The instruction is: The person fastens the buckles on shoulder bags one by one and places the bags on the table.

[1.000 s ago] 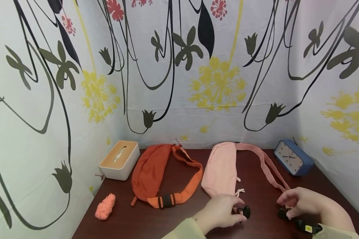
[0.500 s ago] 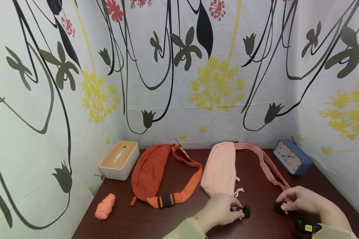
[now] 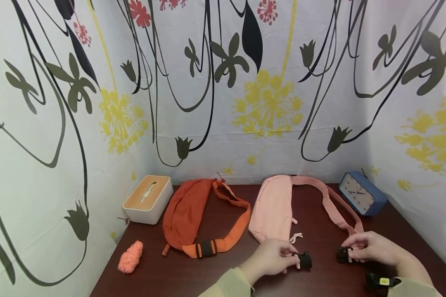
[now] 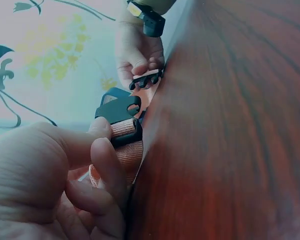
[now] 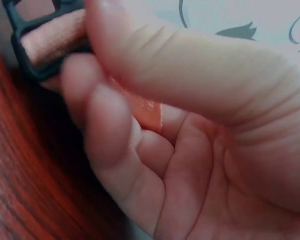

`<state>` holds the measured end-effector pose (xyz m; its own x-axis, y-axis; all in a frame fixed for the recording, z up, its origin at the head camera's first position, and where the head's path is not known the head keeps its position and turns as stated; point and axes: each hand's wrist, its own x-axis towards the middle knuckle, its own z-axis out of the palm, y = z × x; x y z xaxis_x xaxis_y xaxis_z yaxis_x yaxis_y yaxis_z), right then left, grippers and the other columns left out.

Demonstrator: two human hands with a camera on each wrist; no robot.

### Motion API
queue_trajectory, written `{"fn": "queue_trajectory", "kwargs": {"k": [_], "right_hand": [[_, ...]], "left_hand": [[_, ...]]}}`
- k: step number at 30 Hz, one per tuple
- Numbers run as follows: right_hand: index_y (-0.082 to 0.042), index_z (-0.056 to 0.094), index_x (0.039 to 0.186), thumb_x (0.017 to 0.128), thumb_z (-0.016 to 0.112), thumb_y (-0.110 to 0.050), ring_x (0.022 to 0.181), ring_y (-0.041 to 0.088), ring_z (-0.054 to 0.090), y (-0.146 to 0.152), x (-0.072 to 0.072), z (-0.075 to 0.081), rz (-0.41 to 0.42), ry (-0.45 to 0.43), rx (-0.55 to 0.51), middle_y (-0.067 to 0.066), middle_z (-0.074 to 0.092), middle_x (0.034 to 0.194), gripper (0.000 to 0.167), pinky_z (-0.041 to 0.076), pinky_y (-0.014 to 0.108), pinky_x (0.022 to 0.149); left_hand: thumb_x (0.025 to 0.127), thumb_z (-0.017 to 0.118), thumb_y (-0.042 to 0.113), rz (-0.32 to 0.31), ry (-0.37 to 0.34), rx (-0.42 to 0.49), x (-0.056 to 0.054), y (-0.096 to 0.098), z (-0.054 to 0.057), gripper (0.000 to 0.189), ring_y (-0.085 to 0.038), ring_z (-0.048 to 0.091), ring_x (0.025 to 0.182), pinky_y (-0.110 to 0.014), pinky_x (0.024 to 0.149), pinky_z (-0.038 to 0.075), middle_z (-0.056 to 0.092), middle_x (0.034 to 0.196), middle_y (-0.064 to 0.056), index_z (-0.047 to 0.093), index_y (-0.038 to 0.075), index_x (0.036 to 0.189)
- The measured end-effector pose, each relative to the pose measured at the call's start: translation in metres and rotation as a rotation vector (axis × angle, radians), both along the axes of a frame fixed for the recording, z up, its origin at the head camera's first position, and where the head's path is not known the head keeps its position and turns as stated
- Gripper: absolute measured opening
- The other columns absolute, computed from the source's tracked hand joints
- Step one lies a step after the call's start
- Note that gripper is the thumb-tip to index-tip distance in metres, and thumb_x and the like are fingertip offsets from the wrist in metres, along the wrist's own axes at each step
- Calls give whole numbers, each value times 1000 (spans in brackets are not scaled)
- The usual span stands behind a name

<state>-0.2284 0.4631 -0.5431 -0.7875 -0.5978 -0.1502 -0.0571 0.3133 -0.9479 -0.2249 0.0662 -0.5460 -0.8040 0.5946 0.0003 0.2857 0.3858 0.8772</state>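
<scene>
A pink waist bag [image 3: 271,210] lies on the table, its strap [image 3: 330,202] looping to the right. My left hand [image 3: 271,258] pinches one black buckle half [image 3: 305,260] between thumb and fingers. That socket-like half [image 4: 115,107] has pink webbing threaded through its bar in the left wrist view. Across a gap, my right hand [image 3: 375,249] pinches the other buckle half [image 3: 343,255] by its strap end. Prongs show on this pronged half [image 4: 146,80], pointing towards the left hand. Its black frame [image 5: 21,57] is only partly visible in the right wrist view. The two halves are apart.
An orange waist bag [image 3: 186,214] with its buckle fastened lies left of the pink one. Farther left are a tissue box [image 3: 145,210] and a coral yarn bundle [image 3: 131,257]. A blue clock [image 3: 373,200] stands at the back right. Patterned cloth walls surround the table.
My right hand has brought its buckle half slightly left, narrowing the gap. My left hand's buckle half has turned and now shows more beyond the fingertips. The pink strap has shifted near the right hand.
</scene>
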Motion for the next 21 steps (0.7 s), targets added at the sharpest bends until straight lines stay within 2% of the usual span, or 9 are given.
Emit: {"fn": "queue_trajectory", "kwargs": {"k": [3, 7, 13, 18, 21], "right_hand": [[9, 71, 126, 109, 61, 1, 87, 2, 74, 0, -1, -2, 5, -18, -20, -8, 82, 100, 22, 62, 24, 73], [12, 69, 124, 108, 64, -2, 83, 0, 73, -6, -1, 0, -28, 26, 42, -10, 82, 97, 21, 60, 25, 68], [3, 75, 125, 107, 68, -7, 76, 3, 72, -24, -4, 0, -52, 92, 112, -10, 80, 90, 22, 59, 29, 62], [-2, 78, 127, 106, 69, -5, 72, 4, 71, -37, -8, -1, -29, 138, 85, -7, 79, 85, 22, 58, 29, 58], [-4, 79, 127, 107, 67, -4, 71, 3, 70, -44, -11, -1, -13, 126, 52, -7, 79, 85, 23, 58, 28, 58]], "left_hand": [[101, 81, 21, 3, -45, 48, -2, 0, -4, 9, 3, 58, 48, -17, 58, 53, 69, 72, 13, 82, 14, 107], [100, 81, 19, 0, -74, 87, -4, 0, -5, 10, 3, 58, 49, -18, 57, 53, 69, 72, 12, 82, 12, 108], [100, 82, 19, 6, -82, 90, -3, -1, -4, 10, 2, 58, 49, -18, 57, 53, 68, 71, 14, 82, 12, 107], [100, 82, 21, 12, -83, 82, -3, -1, -5, 12, 1, 58, 50, -19, 58, 53, 68, 70, 12, 83, 14, 109], [100, 82, 22, 21, -84, 79, -3, -1, -5, 12, 1, 59, 50, -19, 58, 53, 69, 70, 11, 83, 15, 110]]}}
